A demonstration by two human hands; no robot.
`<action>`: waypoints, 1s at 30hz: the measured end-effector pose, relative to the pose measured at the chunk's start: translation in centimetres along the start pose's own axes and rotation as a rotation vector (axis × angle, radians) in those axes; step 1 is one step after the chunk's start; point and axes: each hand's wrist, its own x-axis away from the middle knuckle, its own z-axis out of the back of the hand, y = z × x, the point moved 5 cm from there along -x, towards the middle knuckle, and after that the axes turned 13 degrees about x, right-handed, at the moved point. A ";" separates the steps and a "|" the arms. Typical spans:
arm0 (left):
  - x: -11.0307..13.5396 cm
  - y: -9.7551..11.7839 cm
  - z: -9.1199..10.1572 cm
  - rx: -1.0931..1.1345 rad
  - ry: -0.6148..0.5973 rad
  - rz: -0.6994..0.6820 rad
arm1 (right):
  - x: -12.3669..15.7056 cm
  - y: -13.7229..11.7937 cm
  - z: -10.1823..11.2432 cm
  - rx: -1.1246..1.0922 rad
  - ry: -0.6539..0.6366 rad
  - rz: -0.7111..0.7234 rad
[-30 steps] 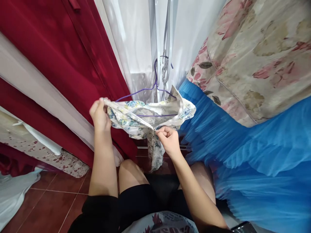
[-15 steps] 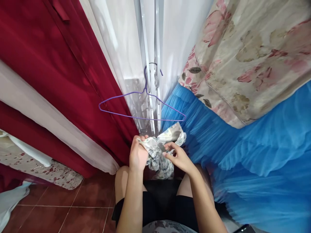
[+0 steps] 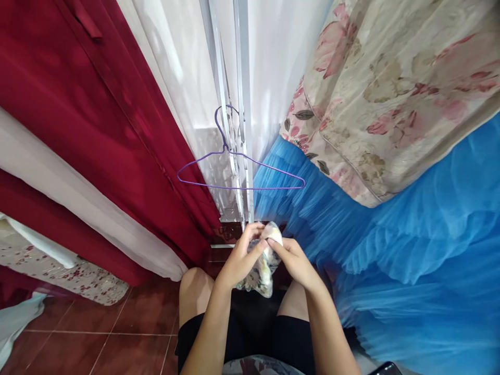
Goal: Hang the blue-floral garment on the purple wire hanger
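Observation:
A bunched piece of pale patterned cloth (image 3: 265, 271) is between my hands, above my lap. My left hand (image 3: 248, 255) grips it from the left, thumb across the front. From the right, my right hand (image 3: 291, 255) pinches its upper part, and the two thumbs nearly meet. The cloth's lower folds hang down between my knees. What kind of garment it is, I cannot make out. Just beyond my hands hangs a bare purple wire hanger (image 3: 242, 186), its hook up by the pale metal uprights (image 3: 240, 104).
Dark red drapes (image 3: 117, 130) and white cloth hang on the left. On the right are a floral fabric (image 3: 390, 104) and layered blue tulle (image 3: 410, 271). Red floor tiles (image 3: 133, 323) show at lower left. A dark phone-like object (image 3: 385, 369) lies at the bottom edge.
My hands have come closer together, and the cloth that was spread between them is now gathered into a smaller bunch. The hanger has swung slightly, and the view has shifted a little.

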 end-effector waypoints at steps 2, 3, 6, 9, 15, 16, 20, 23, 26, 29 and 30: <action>0.7 -1.4 -0.4 -0.038 -0.158 0.143 | 0.9 -0.4 1.4 -0.122 0.013 -0.061; 1.2 -2.2 -0.5 -0.055 -0.232 0.203 | 1.3 -0.7 2.4 -0.175 0.046 -0.092; 2.7 -4.3 -0.2 -0.181 -0.366 0.324 | 1.9 -2.2 6.9 -0.228 0.222 -0.138; 3.1 -5.0 1.3 -0.432 -0.318 0.310 | 0.0 -5.1 11.7 -0.102 0.361 -0.030; 1.7 0.6 4.1 -0.603 -0.113 -0.036 | -10.3 -12.0 15.9 0.183 0.471 0.377; 1.8 1.9 4.6 -0.619 -0.089 -0.073 | -12.3 -12.4 15.4 0.211 0.397 0.368; 2.8 6.0 8.2 -0.785 0.004 -0.162 | -16.6 -12.0 11.6 0.253 0.073 0.241; 3.5 7.2 13.0 -0.957 0.030 -0.101 | -16.1 -10.8 9.0 0.208 -0.113 0.114; 3.2 7.3 19.3 -1.086 0.103 0.054 | -14.6 -9.9 7.7 0.149 -0.214 0.019; 1.6 7.8 24.6 -1.146 0.145 0.147 | -13.8 -9.8 7.1 0.152 -0.284 0.008; 0.8 8.4 25.9 -1.148 0.170 0.135 | -13.7 -9.8 6.9 0.168 -0.304 0.016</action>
